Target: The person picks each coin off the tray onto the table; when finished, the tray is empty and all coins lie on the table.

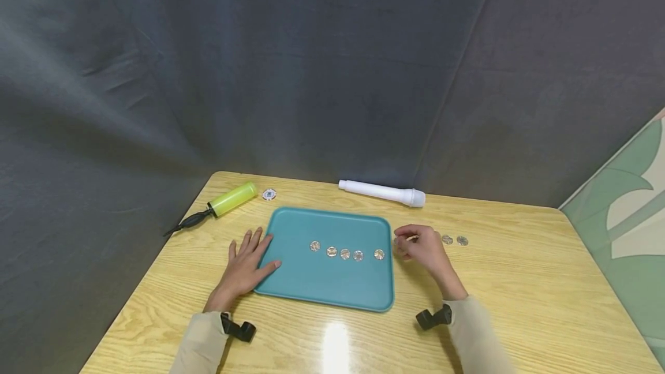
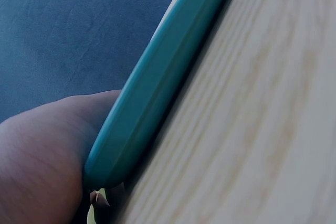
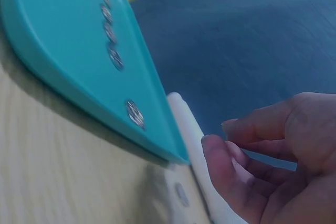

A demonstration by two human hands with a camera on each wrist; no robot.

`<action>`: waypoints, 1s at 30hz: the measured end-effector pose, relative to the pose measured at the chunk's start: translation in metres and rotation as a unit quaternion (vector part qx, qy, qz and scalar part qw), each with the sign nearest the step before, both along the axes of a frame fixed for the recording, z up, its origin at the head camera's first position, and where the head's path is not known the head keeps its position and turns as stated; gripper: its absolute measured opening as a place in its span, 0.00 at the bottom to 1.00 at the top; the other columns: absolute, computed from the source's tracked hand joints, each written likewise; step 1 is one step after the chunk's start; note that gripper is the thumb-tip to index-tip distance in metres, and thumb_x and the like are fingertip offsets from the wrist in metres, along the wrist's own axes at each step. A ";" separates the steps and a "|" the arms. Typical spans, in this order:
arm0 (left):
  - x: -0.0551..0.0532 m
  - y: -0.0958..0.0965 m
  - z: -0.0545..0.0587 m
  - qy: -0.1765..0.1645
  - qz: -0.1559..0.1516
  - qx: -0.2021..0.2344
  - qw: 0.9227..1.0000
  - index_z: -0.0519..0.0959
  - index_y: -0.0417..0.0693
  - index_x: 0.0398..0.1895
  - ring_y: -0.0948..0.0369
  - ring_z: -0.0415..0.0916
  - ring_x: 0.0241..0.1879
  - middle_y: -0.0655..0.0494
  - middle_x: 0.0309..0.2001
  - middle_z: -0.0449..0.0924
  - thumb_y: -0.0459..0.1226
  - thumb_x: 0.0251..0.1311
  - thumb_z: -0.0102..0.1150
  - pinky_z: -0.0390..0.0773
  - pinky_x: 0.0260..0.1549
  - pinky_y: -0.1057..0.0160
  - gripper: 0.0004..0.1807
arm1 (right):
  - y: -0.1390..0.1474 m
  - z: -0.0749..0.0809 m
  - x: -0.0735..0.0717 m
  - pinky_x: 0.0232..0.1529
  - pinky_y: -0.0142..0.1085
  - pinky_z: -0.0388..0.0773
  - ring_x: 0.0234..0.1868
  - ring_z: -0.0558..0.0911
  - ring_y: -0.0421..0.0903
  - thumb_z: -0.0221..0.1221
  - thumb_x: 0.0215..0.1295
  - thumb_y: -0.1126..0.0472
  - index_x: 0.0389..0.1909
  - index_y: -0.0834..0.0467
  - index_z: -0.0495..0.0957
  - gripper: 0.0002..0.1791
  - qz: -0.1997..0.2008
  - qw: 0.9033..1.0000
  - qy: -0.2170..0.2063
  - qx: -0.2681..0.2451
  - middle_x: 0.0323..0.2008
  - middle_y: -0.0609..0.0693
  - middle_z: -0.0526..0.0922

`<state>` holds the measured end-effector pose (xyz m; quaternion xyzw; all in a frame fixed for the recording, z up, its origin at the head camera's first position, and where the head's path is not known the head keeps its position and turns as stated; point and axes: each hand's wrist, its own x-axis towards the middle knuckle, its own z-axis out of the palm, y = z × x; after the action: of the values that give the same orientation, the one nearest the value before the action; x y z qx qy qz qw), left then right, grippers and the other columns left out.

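Observation:
My left hand point(image 1: 243, 270) lies with spread fingers at the left edge of a teal tray point(image 1: 322, 225), its thumb over the rim. In the left wrist view the base of the thumb meets the tray's side wall point(image 2: 152, 82). On the tray lies an uneven row of several silvery coins point(image 1: 345, 254). My right hand point(image 1: 423, 247) hovers just beyond the tray's right edge, fingers loosely bent, with nothing visible between thumb and fingertips point(image 3: 212, 142). Below it a coin point(image 3: 181, 195) lies on the table. To that hand's right are further coins point(image 1: 462, 240), some partly hidden by it.
Behind the tray lies a white microphone-shaped object point(image 1: 379, 191). A yellow-green hand pump point(image 1: 234, 199) with a black nozzle and a poker chip point(image 1: 269, 194) are at the back left of the wooden table point(image 1: 519, 287). Dark cloth point(image 1: 322, 74) hangs along the far edge.

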<state>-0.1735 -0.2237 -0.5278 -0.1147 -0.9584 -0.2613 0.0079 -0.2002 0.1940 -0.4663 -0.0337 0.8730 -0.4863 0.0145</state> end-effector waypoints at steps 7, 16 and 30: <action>-0.001 -0.001 -0.001 -0.008 0.000 -0.001 1.000 0.59 0.45 0.78 0.35 0.39 0.80 0.36 0.80 0.49 0.54 0.66 0.57 0.34 0.70 0.27 0.42 | -0.015 -0.008 0.001 0.25 0.34 0.84 0.27 0.86 0.43 0.60 0.65 0.69 0.47 0.69 0.84 0.12 0.021 1.000 -0.023 0.001 0.38 0.62 0.87; -0.001 -0.001 -0.002 -0.009 0.002 0.001 1.000 0.59 0.45 0.78 0.36 0.39 0.80 0.37 0.80 0.48 0.53 0.66 0.58 0.34 0.71 0.27 0.42 | -0.021 -0.019 0.000 0.19 0.30 0.78 0.22 0.80 0.37 0.62 0.62 0.71 0.43 0.69 0.85 0.10 0.039 0.999 0.003 0.018 0.34 0.60 0.87; -0.001 -0.001 -0.002 -0.005 0.000 -0.001 1.000 0.59 0.45 0.78 0.35 0.39 0.80 0.37 0.80 0.48 0.54 0.66 0.57 0.34 0.70 0.27 0.42 | -0.029 -0.029 0.001 0.31 0.27 0.74 0.31 0.77 0.41 0.71 0.54 0.68 0.41 0.64 0.88 0.12 0.044 0.993 0.055 0.100 0.41 0.58 0.90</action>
<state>-0.1742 -0.2243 -0.5295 -0.1131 -0.9588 -0.2605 0.0034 -0.1997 0.1653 -0.4948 -0.0966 0.9144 -0.3931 -0.0088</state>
